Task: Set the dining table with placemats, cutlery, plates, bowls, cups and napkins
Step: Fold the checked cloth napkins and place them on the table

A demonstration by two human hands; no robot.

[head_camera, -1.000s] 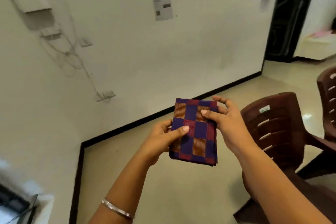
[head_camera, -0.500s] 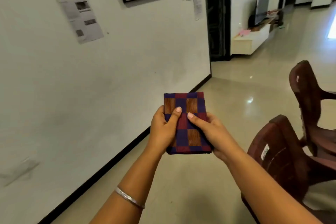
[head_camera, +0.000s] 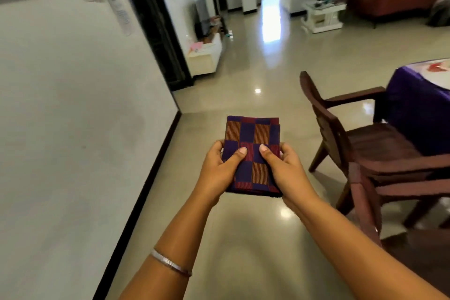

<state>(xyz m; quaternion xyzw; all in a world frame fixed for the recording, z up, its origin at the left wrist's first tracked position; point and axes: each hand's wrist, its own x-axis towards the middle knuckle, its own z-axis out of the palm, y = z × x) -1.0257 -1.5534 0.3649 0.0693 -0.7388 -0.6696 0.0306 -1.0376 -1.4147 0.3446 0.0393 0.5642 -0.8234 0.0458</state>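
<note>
A folded napkin [head_camera: 253,134] with purple, red and orange checks is held flat in front of me, over the floor. My left hand [head_camera: 220,168] grips its left edge, thumb on top and fingers underneath. My right hand [head_camera: 283,170] grips its right edge in the same way. At the far right, part of the dining table [head_camera: 418,107] shows, covered with a purple cloth and with something white on top.
Two dark brown plastic chairs [head_camera: 360,139] stand to my right, between me and the table. A white wall with a black skirting runs along my left. Ahead lie a shiny open floor, a low white cabinet [head_camera: 204,58] and a white side table [head_camera: 321,16].
The view has swung right, from the wall to the hallway, chairs and table edge. Both hands still hold the napkin, now lower on it with thumbs close together.
</note>
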